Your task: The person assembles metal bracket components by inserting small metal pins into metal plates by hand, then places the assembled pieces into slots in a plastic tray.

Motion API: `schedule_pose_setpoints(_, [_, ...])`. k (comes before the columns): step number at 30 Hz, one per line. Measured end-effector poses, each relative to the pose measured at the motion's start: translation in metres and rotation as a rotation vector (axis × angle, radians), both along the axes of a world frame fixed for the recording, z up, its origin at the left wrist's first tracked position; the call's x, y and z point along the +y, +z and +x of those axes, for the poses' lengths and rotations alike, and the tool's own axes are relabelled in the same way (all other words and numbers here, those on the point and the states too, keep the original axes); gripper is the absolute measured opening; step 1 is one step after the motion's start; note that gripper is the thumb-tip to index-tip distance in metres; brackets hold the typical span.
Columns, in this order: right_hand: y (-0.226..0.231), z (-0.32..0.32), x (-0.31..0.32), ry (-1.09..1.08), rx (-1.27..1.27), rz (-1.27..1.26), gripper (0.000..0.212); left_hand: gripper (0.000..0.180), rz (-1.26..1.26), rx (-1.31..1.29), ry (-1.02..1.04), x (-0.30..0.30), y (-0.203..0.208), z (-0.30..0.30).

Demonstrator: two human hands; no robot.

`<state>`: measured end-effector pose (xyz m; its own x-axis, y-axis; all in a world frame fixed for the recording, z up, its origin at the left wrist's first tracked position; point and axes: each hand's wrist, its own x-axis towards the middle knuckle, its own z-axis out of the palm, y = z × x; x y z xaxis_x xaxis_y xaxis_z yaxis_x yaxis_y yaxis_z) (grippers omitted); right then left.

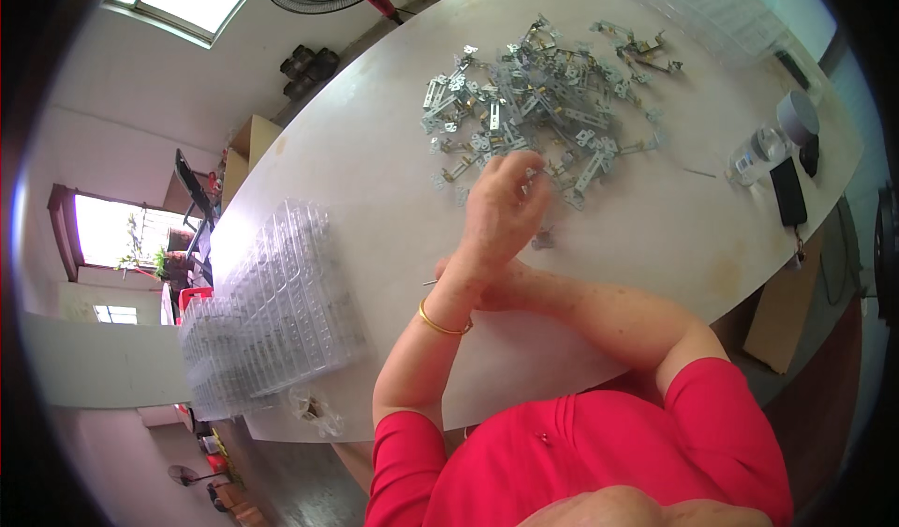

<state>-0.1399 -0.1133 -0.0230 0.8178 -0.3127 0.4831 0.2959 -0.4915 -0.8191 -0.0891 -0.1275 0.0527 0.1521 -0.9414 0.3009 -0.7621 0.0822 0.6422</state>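
My left hand (pixel 506 204), with a gold bangle on its wrist, is at the near edge of a large heap of small metal brackets (pixel 534 96). Its fingers are curled together; whatever they pinch is too small to tell. My right hand (pixel 499 286) lies crossed beneath the left wrist and is mostly hidden by it. From its far side a thin metal rod (pixel 430 284) sticks out, apparently held in the closed fingers. One loose small metal piece (pixel 543 238) lies on the table just right of my left hand.
Stacked clear plastic trays (pixel 281 312) stand on the white table (pixel 393 153) at left; more trays (pixel 702 7) lie far right. A clear bottle (pixel 757 157), a black phone-like object (pixel 788 193) and a thin pin (pixel 700 172) are at right. A crumpled plastic bag (pixel 318 413) sits near the front edge.
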Motion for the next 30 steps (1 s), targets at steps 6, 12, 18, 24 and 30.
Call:
schedule_pose_setpoints(6, [0.004, -0.005, 0.0, -0.119, 0.129, -0.088, 0.008, 0.017, -0.114, 0.689, 0.031, 0.034, 0.027, 0.03])
schedule_pose_setpoints(12, [0.006, 0.002, 0.0, -0.301, 0.138, 0.027, 0.009, 0.018, -0.135, 0.682, 0.297, 0.093, 0.01, 0.093])
schedule_pose_setpoints(18, [-0.005, 0.008, -0.012, -0.53, -0.075, 0.173, 0.008, 0.018, -0.067, 0.733, 0.412, 0.137, -0.021, 0.095])
schedule_pose_setpoints(24, [0.001, 0.008, -0.01, -0.515, -0.039, 0.229, 0.007, 0.02, 0.055, 0.79, 0.401, 0.164, -0.036, 0.087])
schedule_pose_setpoints(30, [0.003, 0.007, -0.011, -0.512, -0.083, 0.187, 0.006, 0.019, 0.041, 0.963, 0.327, 0.168, -0.03, 0.08])
